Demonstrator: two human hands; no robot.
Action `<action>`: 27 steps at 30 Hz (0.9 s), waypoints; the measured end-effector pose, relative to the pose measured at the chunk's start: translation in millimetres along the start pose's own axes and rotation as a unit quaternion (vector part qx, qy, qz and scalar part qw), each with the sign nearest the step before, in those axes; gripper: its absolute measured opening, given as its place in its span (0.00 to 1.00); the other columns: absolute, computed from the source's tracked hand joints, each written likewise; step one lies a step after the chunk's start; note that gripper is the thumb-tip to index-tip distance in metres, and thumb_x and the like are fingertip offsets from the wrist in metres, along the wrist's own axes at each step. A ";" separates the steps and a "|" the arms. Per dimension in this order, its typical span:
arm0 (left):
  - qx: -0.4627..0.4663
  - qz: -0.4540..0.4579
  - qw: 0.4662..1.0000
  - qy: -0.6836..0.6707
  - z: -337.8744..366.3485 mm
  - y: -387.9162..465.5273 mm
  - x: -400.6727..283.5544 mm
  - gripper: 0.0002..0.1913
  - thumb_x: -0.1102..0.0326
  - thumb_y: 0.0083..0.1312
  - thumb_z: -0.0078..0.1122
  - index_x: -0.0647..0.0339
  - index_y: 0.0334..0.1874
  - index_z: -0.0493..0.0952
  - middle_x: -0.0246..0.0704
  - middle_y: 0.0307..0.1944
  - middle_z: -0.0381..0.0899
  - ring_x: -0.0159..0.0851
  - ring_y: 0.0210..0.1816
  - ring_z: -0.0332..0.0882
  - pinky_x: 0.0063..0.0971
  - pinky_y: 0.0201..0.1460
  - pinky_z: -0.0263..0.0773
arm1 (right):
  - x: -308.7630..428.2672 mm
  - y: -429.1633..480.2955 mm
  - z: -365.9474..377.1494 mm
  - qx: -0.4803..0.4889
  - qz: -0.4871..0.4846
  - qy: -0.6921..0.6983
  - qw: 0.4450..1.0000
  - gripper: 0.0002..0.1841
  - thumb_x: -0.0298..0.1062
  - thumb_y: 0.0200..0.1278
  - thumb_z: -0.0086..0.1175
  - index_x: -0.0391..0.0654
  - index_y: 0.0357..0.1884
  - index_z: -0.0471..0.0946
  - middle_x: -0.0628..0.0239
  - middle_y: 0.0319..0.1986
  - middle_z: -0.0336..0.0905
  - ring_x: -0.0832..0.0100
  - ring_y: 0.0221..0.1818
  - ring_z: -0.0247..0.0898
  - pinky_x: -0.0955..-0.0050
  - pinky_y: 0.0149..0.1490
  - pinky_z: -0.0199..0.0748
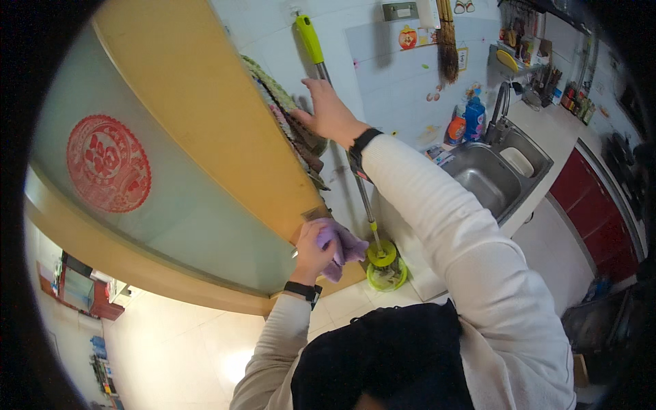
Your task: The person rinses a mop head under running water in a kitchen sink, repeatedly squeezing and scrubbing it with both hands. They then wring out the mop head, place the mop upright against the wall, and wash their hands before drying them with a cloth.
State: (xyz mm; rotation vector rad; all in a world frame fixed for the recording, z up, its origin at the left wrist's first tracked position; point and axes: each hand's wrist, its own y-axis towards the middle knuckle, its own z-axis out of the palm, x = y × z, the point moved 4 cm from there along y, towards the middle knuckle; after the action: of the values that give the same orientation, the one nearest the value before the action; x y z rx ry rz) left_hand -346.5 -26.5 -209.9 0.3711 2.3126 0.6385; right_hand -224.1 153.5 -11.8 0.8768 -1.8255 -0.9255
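Note:
My left hand (313, 251) grips a crumpled purple cloth (348, 245) beside the metal latch plate on the edge of a yellow wood-framed door (205, 97). Frosted glass (205, 230) fills the door, and a round red paper-cut decoration (109, 163) is stuck on it. Higher up, my right hand (328, 110) reaches out with fingers apart and holds nothing. It is nearest to several cloths (287, 123) hanging behind the door's edge and to a mop (310, 38) with a green grip and a metal pole. Whether it touches them I cannot tell.
The mop's foot stands in a green bucket (387, 277) on the tiled floor. To the right are a steel sink (487, 177) with a faucet (499, 113), a blue bottle (474, 118), an orange bottle (455, 128) and red cabinets (589, 205). A straw brush (447, 46) hangs on the wall.

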 end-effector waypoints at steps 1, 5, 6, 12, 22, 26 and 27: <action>0.009 0.016 1.000 0.008 -1.0 0.4 -2.7 0.20 0.73 0.46 0.63 0.64 0.44 0.75 0.41 0.43 0.73 0.46 0.46 0.73 0.33 0.51 0.71 | 7.4 7.3 6.0 0.020 0.009 -0.004 1.000 0.27 0.35 0.57 0.57 0.35 0.57 0.62 0.45 0.50 0.65 0.45 0.54 0.63 0.58 0.57 0.67; 0.050 0.015 0.998 0.021 -4.1 0.9 -3.6 0.20 0.73 0.47 0.62 0.64 0.45 0.75 0.43 0.47 0.71 0.49 0.49 0.71 0.35 0.52 0.71 | 30.2 29.4 32.4 0.118 0.071 -0.062 0.989 0.24 0.34 0.58 0.56 0.37 0.54 0.62 0.47 0.50 0.67 0.48 0.54 0.66 0.57 0.53 0.70; 0.058 0.010 0.998 0.017 -3.9 0.7 -2.2 0.20 0.73 0.47 0.62 0.64 0.45 0.75 0.44 0.47 0.71 0.49 0.50 0.71 0.35 0.52 0.71 | 33.0 35.6 36.0 0.113 0.074 -0.058 0.989 0.18 0.30 0.58 0.52 0.38 0.48 0.63 0.46 0.44 0.73 0.47 0.47 0.71 0.54 0.47 0.72; 0.067 -0.031 0.997 0.013 -2.6 -1.0 7.9 0.19 0.73 0.46 0.62 0.62 0.44 0.75 0.44 0.47 0.71 0.50 0.50 0.71 0.34 0.52 0.72 | 37.6 71.6 23.2 -0.012 0.068 0.024 0.997 0.15 0.28 0.56 0.51 0.36 0.44 0.63 0.42 0.32 0.76 0.40 0.37 0.72 0.50 0.41 0.70; 0.024 -0.046 0.998 0.022 3.5 0.0 6.5 0.16 0.71 0.48 0.62 0.62 0.41 0.77 0.43 0.45 0.71 0.50 0.51 0.71 0.37 0.56 0.68 | 32.9 56.5 -106.7 -0.225 0.005 0.259 0.939 0.15 0.32 0.62 0.55 0.39 0.45 0.64 0.67 0.25 0.72 0.75 0.26 0.68 0.70 0.32 0.67; 0.024 -0.033 0.997 0.071 5.6 2.6 4.3 0.16 0.71 0.49 0.62 0.63 0.42 0.76 0.44 0.45 0.71 0.51 0.51 0.70 0.38 0.55 0.68 | 16.8 -0.4 -147.7 -0.213 0.001 0.291 0.933 0.12 0.28 0.63 0.55 0.41 0.47 0.70 0.69 0.36 0.76 0.78 0.37 0.70 0.75 0.42 0.67; 0.023 -0.024 0.997 0.076 6.1 3.4 3.1 0.16 0.71 0.49 0.62 0.62 0.42 0.76 0.43 0.45 0.71 0.50 0.51 0.70 0.38 0.54 0.68 | 12.7 -14.4 -159.2 -0.207 0.012 0.302 0.931 0.12 0.27 0.64 0.54 0.41 0.48 0.71 0.69 0.42 0.77 0.78 0.43 0.71 0.76 0.48 0.68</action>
State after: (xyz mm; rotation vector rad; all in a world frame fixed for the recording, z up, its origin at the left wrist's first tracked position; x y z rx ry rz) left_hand -344.1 -20.2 -213.6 0.2956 2.4771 0.6105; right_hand -80.6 98.2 33.6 0.7568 -1.0619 -0.8588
